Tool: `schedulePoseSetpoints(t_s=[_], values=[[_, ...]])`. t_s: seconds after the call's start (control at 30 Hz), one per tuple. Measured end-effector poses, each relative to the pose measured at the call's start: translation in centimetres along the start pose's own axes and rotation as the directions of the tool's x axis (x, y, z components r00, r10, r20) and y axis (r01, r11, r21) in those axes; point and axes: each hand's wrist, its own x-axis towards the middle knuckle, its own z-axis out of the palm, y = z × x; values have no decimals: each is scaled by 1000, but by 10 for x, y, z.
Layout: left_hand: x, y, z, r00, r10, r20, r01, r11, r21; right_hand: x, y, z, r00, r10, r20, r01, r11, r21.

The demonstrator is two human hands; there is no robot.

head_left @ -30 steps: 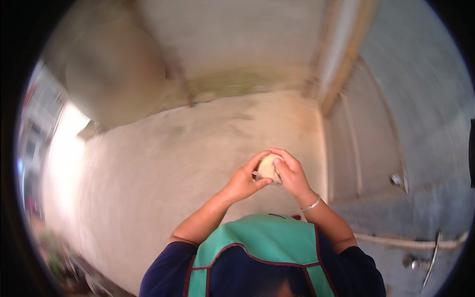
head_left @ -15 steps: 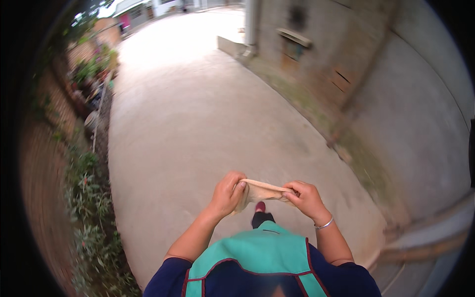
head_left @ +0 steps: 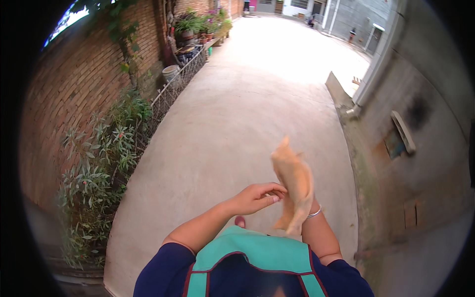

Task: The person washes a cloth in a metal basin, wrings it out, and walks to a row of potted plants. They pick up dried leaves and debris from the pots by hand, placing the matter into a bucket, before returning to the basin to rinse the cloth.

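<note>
A pale grey concrete pavement (head_left: pixel 217 138) runs beside a red-brown brick wall (head_left: pixel 84 89). Over its near part, closer to its right edge, a limp, tan, cloth-like sheet (head_left: pixel 293 178) hangs upright and curled before a teal, maroon-trimmed apron (head_left: pixel 262 250). Of the hands, the left hand (head_left: pixel 262 197) is loosely curved, thumb and fingers parted at the sheet's left side, contact unclear; the right hand (head_left: pixel 315 206) is mostly hidden behind it, grip not determinable.

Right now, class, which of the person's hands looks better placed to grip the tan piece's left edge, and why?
Probably the left hand: it shows plainly at that edge of the tan piece. The right hand is mostly hidden behind it, so its grip cannot be judged.
</note>
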Motion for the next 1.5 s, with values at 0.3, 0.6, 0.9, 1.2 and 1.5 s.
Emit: schedulePoseSetpoints(t_s=[0.3,0.6,0.9,1.2,1.5], values=[[251,-168,-185,997,67,-42,-48,933,357,284,71,-28,751,-601,273,660,691,-296],[485,-143,-367,988,102,-112,-142,885,-443,561,101,-76,657,-744,123,741,605,-292],[692,-280,-569,995,-39,-90,-38,693,-720,863,149,-198,718,-577,389,194,703,685],[916,-245,-785,956,42,-290,-51,998,-24,1165,161,-270,472,-702,533,364,706,608],[1227,-281,-947,974,165,-153,-205,931,-303,1512,209,-353,717,-665,210,-388,-129,913]])
